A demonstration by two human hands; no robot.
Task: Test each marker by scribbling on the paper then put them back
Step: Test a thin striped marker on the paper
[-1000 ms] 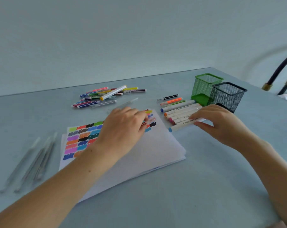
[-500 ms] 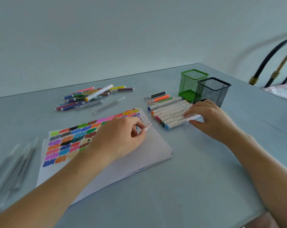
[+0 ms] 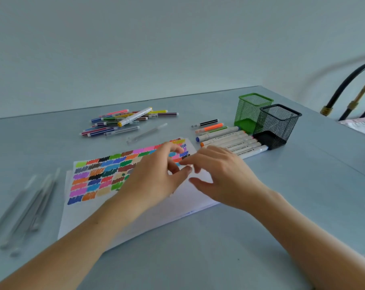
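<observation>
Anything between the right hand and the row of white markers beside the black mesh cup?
Nothing visible. The right hand hovers over the paper, and the white markers lie just beyond its fingertips on open table. The black mesh cup stands behind them.

My left hand [image 3: 154, 178] and right hand [image 3: 221, 174] hang close together over the paper [image 3: 135, 214], fingertips nearly meeting, so there is little gap between them. Ahead to the right, a row of white markers [image 3: 236, 143] lies side by side, butting against the black mesh cup [image 3: 276, 125]; the green mesh cup [image 3: 250, 111] stands just behind it, both upright and blocking a low sweep there. Farther left, a loose heap of thin markers [image 3: 123, 122] clutters the far tabletop [image 3: 261, 237]. Clear pens [image 3: 28, 206] lie along my left side. Bare table opens toward me, and to the right past the cups.
</observation>
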